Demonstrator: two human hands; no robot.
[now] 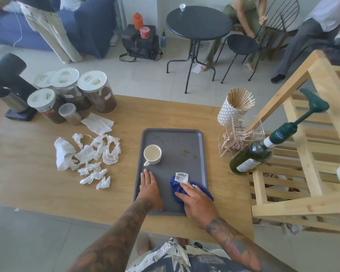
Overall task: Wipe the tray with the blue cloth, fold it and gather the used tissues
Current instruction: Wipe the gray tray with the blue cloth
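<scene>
While the left hand (150, 188) lies flat, fingers straight, on the grey tray (192, 138) at lower centre, the right hand (197, 203) presses the bunched blue cloth (176, 188) onto it with spread fingers. Used tissues (90, 156) lie scattered at centre left.

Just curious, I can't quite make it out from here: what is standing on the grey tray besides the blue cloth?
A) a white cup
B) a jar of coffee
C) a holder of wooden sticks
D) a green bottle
A: the white cup stands on the grey tray, up from the left hand, while the right hand presses the blue cloth near the front edge.
</scene>
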